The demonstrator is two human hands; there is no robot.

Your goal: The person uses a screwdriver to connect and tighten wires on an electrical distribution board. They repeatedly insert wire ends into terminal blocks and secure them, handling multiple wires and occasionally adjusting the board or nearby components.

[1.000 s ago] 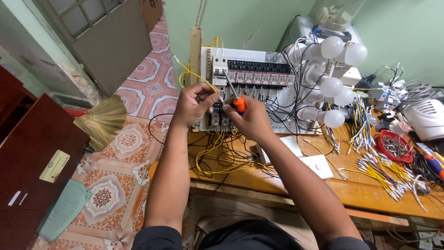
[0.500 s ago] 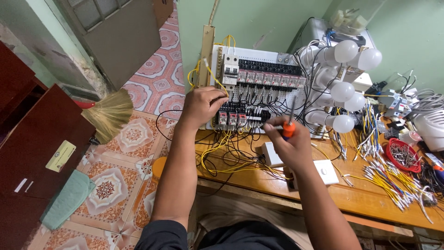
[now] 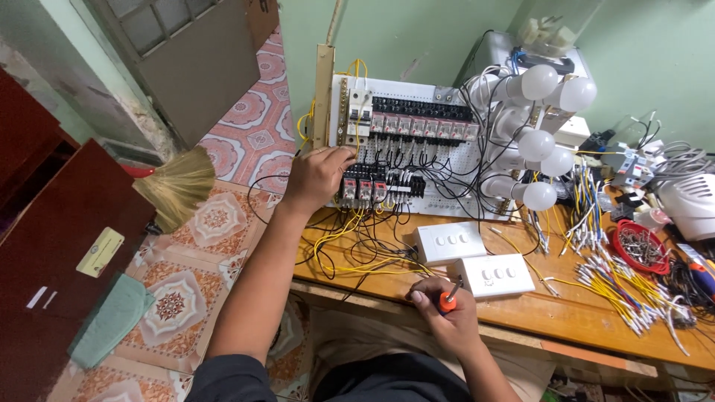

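Red bowl [image 3: 639, 246] w/ metal bits; right hand [image 3: 445, 316] grips screwdriver [image 3: 447, 299].

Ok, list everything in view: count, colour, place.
wiring panel: one, white with black and red modules, upright against the green wall
light bulbs: about six, white, right of the panel
switch boxes: two, white, on the wooden bench
loose wires: many, yellow and white, bench right
red bowl: one, holding small metal parts, far right
broom: one, straw, on the tiled floor
cabinet: one, dark red, left
left hand: at the panel's left edge
right hand: holds an orange-handled screwdriver at the bench edge
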